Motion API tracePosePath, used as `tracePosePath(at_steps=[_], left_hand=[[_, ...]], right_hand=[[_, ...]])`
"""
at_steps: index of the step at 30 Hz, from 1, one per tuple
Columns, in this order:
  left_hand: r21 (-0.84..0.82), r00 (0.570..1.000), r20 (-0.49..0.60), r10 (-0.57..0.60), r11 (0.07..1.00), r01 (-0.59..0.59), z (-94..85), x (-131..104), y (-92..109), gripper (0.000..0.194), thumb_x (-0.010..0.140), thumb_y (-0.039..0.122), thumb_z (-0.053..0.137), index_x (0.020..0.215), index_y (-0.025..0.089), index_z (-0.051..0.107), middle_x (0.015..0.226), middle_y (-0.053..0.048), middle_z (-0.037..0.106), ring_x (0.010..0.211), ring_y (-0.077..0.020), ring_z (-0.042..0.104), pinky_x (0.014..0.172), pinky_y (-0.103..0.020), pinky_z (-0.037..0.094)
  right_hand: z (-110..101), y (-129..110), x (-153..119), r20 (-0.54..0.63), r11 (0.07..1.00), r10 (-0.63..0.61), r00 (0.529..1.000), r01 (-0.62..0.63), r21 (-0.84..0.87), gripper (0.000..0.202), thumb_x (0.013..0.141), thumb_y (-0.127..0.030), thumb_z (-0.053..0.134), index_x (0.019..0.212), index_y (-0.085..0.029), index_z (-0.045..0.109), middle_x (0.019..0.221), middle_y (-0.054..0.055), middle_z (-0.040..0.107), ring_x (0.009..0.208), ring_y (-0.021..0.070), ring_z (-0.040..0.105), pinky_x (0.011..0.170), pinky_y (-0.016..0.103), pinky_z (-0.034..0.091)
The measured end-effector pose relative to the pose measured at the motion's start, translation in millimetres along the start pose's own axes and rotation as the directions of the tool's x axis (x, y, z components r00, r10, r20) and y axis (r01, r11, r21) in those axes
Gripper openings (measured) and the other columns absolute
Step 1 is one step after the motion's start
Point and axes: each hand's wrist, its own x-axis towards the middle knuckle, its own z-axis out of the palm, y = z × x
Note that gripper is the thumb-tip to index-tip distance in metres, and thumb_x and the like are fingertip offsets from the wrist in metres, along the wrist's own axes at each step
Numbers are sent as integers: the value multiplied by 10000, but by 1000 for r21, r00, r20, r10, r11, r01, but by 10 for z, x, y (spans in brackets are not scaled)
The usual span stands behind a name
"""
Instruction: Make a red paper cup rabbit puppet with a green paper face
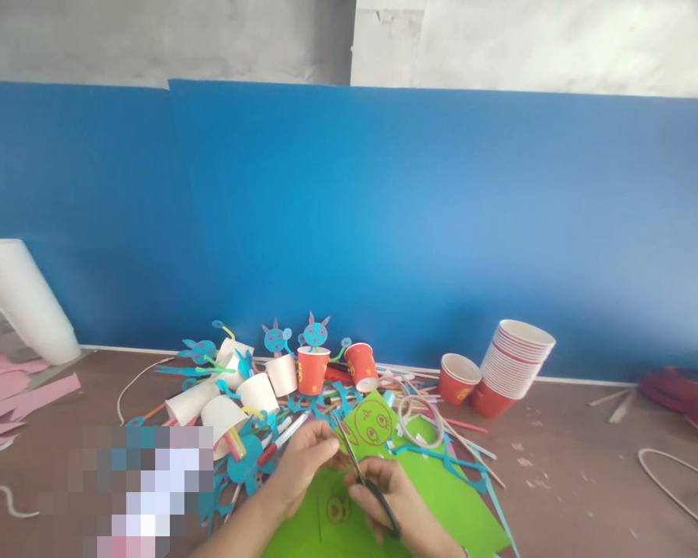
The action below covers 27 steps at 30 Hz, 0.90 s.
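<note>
Green paper [465,504], marked with drawn faces, lies nearest, at six o'clock on the counter [558,449]. Left hand [302,461] pinches its edge; right hand [392,496] grips scissors [357,467], blades pointing to eleven. From the hands, a red cup with a blue cut-out figure [314,372] stands at eleven o'clock; stacked cups [515,360] lean at two.

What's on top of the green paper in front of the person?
A small round drawing shows on the green paper. The left hand, right hand and scissors cover part of it; anything beneath them is hidden.
</note>
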Motion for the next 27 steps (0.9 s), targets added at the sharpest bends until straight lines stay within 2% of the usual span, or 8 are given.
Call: tracePosePath(at_steps=[6,17,27], left_hand=[[7,1000,20,-15,1000,15,1,-1,15,194,688,296,685,668,164,544,642,-29,692,631,-168,620,663,-300,466],[17,999,53,-4,1000,3,-36,12,10,203,695,302,690,678,149,559,645,-33,695,614,-153,613,640,-279,464],[33,997,63,-33,999,31,-49,4,42,212,689,286,696,661,158,529,665,-41,708,631,-165,637,657,-287,466]], right_hand=[[-22,-58,-10,44,1000,-15,999,14,20,346,661,-452,669,770,-139,570,416,-97,452,326,37,367,326,151,243],[-29,-55,-5,50,1000,-18,999,18,3,326,675,-452,664,721,-144,565,403,-98,436,306,32,340,313,152,226],[-78,-7,2,84,1000,-27,996,27,-1,260,685,-386,664,710,-141,582,401,-101,417,296,34,334,302,152,230]])
